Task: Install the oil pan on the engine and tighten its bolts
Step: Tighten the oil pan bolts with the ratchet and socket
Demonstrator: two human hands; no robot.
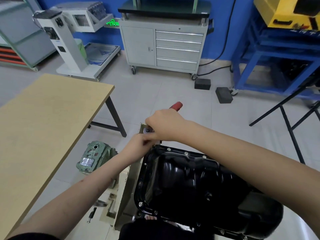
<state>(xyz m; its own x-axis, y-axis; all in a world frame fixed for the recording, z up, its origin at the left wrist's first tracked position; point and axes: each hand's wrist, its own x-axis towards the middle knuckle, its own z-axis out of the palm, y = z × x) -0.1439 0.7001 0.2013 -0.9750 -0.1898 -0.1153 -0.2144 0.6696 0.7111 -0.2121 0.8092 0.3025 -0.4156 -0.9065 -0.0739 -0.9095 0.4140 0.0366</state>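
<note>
Underneath, glossy black oil pan (187, 177)

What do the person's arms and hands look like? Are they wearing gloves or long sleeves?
No gloves: both hands are bare, the left hand and the right hand. The forearms are bare too, with no watch or rings showing. Only a bit of dark sleeve peeks in at the bottom edge on the left arm.
</note>
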